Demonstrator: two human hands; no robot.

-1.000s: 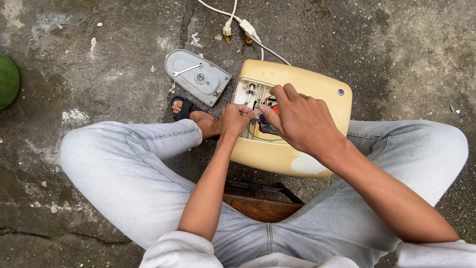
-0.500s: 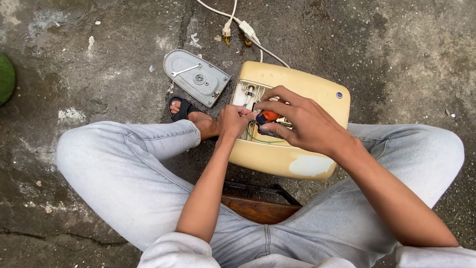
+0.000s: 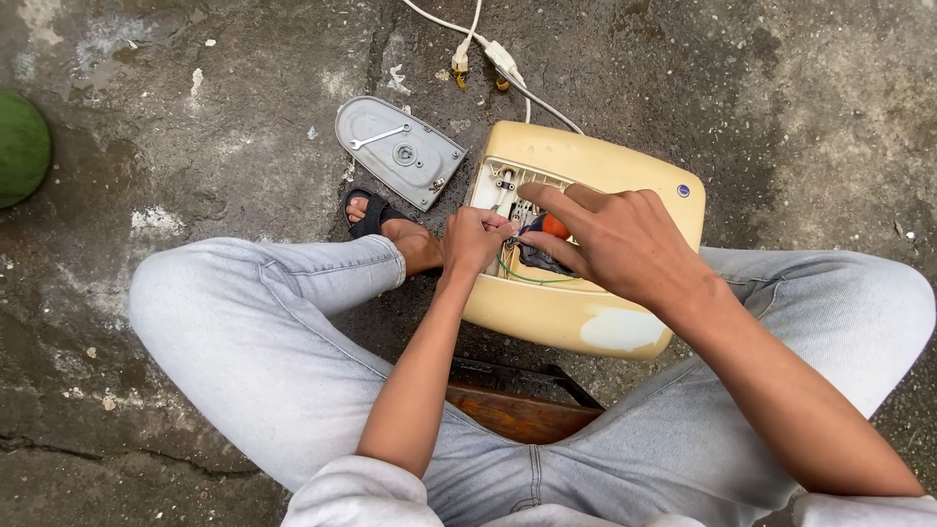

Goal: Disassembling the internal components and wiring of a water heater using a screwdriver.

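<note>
Head view, looking straight down: a person sits on a low dark wooden stool [image 3: 517,405] with knees spread, and a cream-yellow rounded plastic appliance housing [image 3: 605,312] lies on the stained concrete ground [image 3: 781,107] between the legs, its back opened to show a compartment of wiring [image 3: 508,195]; the left hand [image 3: 473,239] is pinched shut at the compartment's near edge, apparently on a thin wire, though what exactly lies between the fingertips is too small to tell; the right hand [image 3: 615,244] is closed around a small tool with an orange handle [image 3: 554,226], forefinger stretched out over the opening; a thin green wire [image 3: 532,278] loops out below the 2 hands.

Just beside the housing's left corner lies a grey metal cover plate [image 3: 400,151] with a small spanner resting on it; a white power cord [image 3: 488,49] with a joint runs off from the top; a foot in a black sandal [image 3: 376,213] sits between plate and housing; a green round object [image 3: 20,146] shows at the far left edge.

The shell looks light and stiff but brittle – best gripped by its thick outer rim; the wires inside are soft and fragile, to be taken gently near their ends.
</note>
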